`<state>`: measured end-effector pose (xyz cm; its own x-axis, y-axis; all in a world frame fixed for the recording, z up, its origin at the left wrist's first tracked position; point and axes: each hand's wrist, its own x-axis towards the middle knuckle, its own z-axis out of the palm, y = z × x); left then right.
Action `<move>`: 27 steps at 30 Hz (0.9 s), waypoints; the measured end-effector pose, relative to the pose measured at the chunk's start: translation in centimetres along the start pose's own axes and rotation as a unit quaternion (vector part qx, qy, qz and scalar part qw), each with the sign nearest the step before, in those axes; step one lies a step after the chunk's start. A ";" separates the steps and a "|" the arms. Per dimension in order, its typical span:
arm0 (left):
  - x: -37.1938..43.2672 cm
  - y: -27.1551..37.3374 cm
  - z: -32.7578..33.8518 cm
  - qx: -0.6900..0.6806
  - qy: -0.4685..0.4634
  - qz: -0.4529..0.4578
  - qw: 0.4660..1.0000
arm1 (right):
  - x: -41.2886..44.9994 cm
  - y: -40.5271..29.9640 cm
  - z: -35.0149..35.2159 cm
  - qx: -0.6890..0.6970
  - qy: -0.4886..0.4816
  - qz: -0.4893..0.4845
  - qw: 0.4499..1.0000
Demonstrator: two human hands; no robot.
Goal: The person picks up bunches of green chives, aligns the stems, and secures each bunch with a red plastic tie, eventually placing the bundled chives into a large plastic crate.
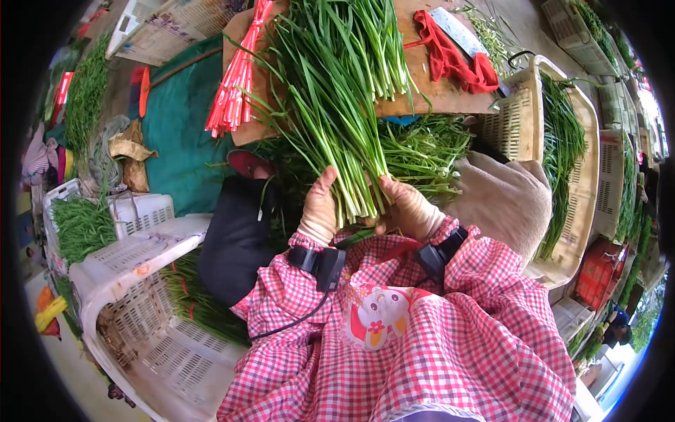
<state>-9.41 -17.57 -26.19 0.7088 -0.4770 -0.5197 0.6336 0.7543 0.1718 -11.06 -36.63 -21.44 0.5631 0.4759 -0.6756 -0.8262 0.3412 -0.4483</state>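
Note:
Between my two hands, a loose bunch of Chinese chives [337, 153] lies with its pale stem ends toward me. My left hand [320, 205] grips the left side of the stems, thumb on top. On the right side, my right hand [411, 208] holds the stem ends, its fingers partly hidden beneath. The leaves reach up over a wooden board [406, 108], where more chives [382, 63] lie. Red and white ties [235, 87] bundled together rest at the board's left. A cleaver [459, 31] and a red cloth [448, 58] are at its right.
Loose greens [422, 153] are heaped below the board. A plastic crate [590, 132] of chives stands at right. At lower left is another crate [184, 364], with tied bunches [203, 300] beside my leg. A green sheet [182, 137] and a broom [143, 92] are at left.

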 end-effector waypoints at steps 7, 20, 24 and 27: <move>-0.9 -1.3 2.8 0.049 -0.075 -0.096 0.991 | 1.0 2.0 0.3 0.083 -0.146 0.053 0.984; -0.7 -1.3 2.0 -0.001 -0.057 -0.043 0.997 | -4.2 -1.9 1.8 -0.367 0.125 -0.165 0.907; -1.5 -1.6 3.7 0.023 -0.036 -0.060 0.997 | -2.8 -1.9 2.5 -0.535 0.117 -0.179 0.817; -2.2 -1.7 3.3 0.021 -0.029 -0.078 0.996 | -1.8 -0.7 1.9 -0.276 0.084 -0.092 0.953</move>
<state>-11.00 -19.29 -22.62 0.6168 -0.6134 -0.4933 0.7489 0.6503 0.1277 -11.47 -36.16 -18.81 0.7274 0.2975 -0.6183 -0.6223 -0.0935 -0.7771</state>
